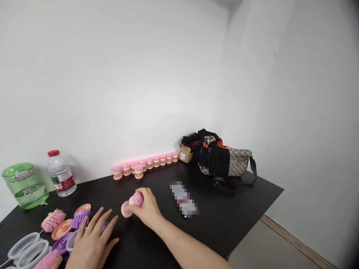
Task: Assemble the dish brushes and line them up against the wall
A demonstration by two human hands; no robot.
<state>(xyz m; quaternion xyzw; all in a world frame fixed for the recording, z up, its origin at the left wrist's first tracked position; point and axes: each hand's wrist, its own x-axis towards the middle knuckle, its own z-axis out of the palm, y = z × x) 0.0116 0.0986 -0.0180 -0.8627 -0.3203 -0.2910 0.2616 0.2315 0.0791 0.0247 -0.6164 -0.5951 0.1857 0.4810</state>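
Tilted on its side above the black table [215,213], a pink-bristled scalp brush [136,199] with a peach base is gripped between the thumb and fingers of my right hand [148,207]. My left hand [92,241] is open, fingers spread, over loose brush parts at the lower left, and holds nothing that I can see. Around it lie a purple bristle head [80,219], a peach disc [61,229], a purple disc [62,243], a pink bristle head [54,220] and clear plastic rings [33,254]. Similar finished-looking brushes [149,162] stand upright along the wall, one slightly in front [138,172].
A green pitcher [26,186] and a red-capped water bottle [61,175] stand at the back left. Toward the right are a small cardboard box [185,154], dark cloth items [203,138], a patterned bag [238,162] with a strap, and a blurred flat object [183,200].
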